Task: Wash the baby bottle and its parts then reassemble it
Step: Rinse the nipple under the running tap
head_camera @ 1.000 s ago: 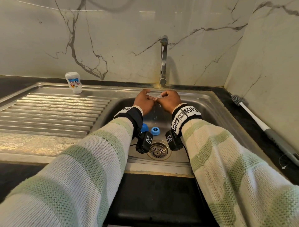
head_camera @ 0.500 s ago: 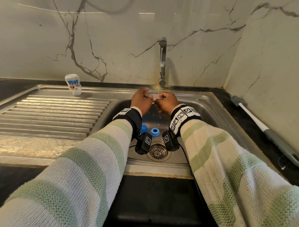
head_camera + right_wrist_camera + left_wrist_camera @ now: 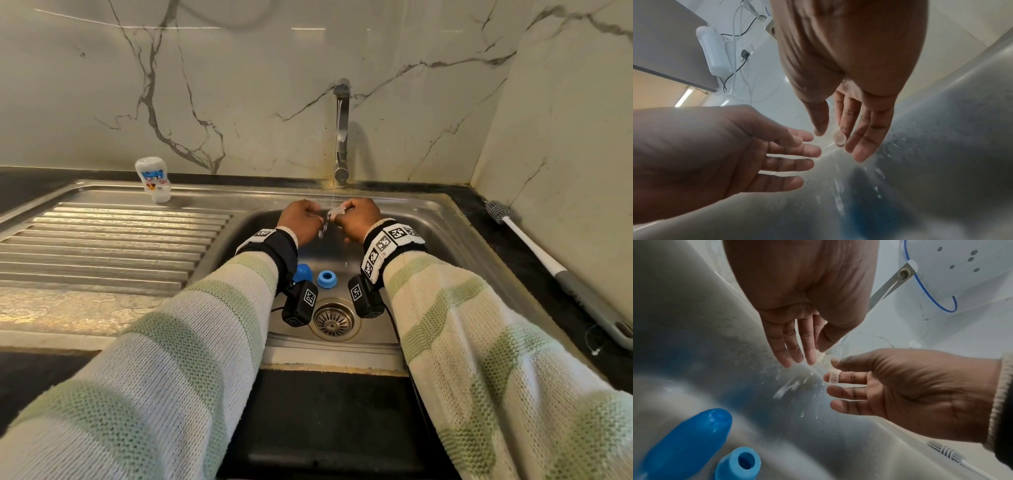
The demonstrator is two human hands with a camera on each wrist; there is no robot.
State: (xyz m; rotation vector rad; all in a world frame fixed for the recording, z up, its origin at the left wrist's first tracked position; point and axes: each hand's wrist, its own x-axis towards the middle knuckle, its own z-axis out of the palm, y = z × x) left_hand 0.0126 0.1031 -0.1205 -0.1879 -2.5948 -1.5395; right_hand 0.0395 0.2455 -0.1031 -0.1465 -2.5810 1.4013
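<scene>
While water [image 3: 882,295] runs, the right hand [image 3: 910,391] pinches the clear teat [image 3: 839,138]; the left hand [image 3: 801,305], fingers straight, touches it. Soft, wet, probably slippery: best held at its rim.

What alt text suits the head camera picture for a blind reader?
The left hand and right hand rinse a small clear part under the running tap over a steel sink; a blue cap and blue ring lie near the drain.

The head view looks down over the sink [image 3: 455,246] from above. The wrist views sit close under each palm, both showing the left hand [image 3: 801,288], right hand [image 3: 910,386] and falling water [image 3: 882,296].
</scene>
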